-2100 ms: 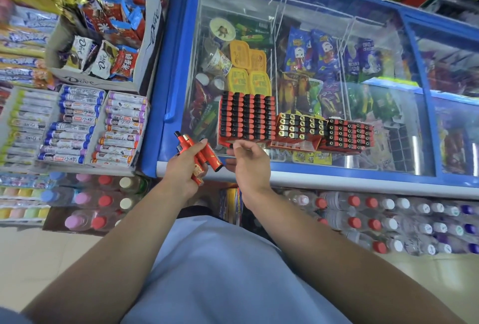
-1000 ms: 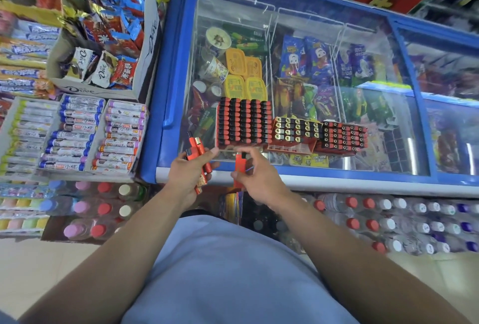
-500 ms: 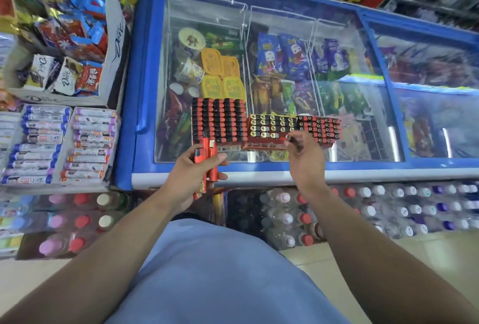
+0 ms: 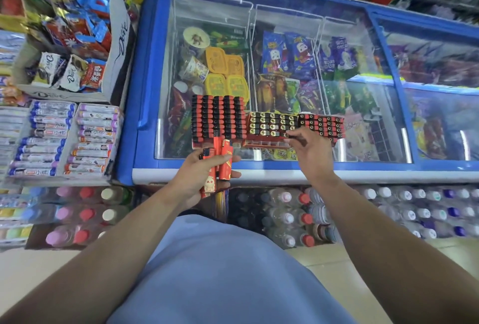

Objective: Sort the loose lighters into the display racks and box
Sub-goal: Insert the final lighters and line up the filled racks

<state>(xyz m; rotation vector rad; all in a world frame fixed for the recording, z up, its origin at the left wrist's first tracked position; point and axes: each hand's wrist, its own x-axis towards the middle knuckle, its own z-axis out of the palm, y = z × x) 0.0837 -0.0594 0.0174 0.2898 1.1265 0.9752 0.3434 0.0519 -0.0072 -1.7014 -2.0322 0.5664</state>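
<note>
Three lighter displays stand side by side on the freezer's glass lid: a full box of red-and-black lighters [image 4: 217, 119], a middle rack [image 4: 269, 124] of gold-topped lighters and a right rack [image 4: 322, 123] with red-and-black tops. My left hand [image 4: 194, 180] grips a bundle of loose red lighters [image 4: 216, 165], upright, just in front of the box. My right hand [image 4: 312, 151] reaches to the front right corner of the middle rack, where its thumb and forefinger pinch a lighter [image 4: 287, 135] at a front-row slot. The slot itself is hidden by the fingers.
The blue-framed chest freezer [image 4: 145, 90] holds ice creams under glass. Shrink-wrapped bottles [image 4: 298, 209] are stacked on the floor below its front edge. Trays of candy rolls [image 4: 70, 139] and a chocolate box [image 4: 114, 46] sit at the left.
My right hand took one red lighter from the left hand's bundle and carried it right to the middle rack. The left hand stayed in front of the box. The view shifted slightly.
</note>
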